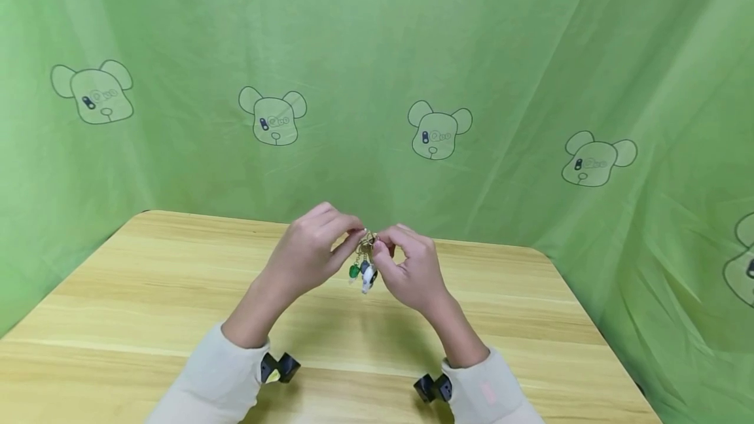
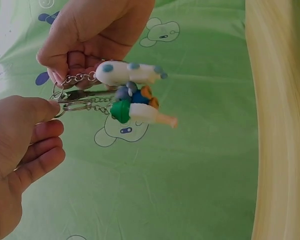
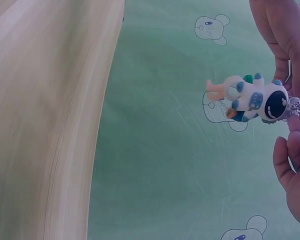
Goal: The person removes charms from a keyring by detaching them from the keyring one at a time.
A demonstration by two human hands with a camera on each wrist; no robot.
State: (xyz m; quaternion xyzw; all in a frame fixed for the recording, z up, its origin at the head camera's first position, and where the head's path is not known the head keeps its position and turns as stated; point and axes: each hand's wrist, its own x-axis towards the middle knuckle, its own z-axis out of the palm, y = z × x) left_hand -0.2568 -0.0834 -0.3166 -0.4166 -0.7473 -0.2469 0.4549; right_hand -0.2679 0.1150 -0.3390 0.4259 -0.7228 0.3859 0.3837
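Sleeves, pale and cuffed, fill the bottom of the head view, with a small black wrist camera mount under each. From them I see my left hand (image 1: 306, 250) and my right hand (image 1: 409, 267) raised above the worktop (image 1: 147, 293), meeting at centre frame. Both pinch the keychain bunch (image 1: 365, 260) between thumb and fingertips, the left on one metal ring (image 2: 58, 107) at the left edge of the left wrist view, the right on the ring and chain just above it.

I judge the bunch light and loose: the thin link chains (image 2: 80, 77) swing freely and the charms dangle, so nothing stays put unless held. The rings look stiff, smooth and small, likely slippery under a fingertip; they are the place to take hold, since the charms would only twist on their chains.

Looks: a white astronaut figure (image 3: 255, 97) with blue patches and a dark visor, at the right of the right wrist view; a green-capped white charm (image 2: 140, 112) with a peach tip; and a small blue and orange piece between them. Green cloth with bear-head prints (image 1: 438, 129) hangs behind.
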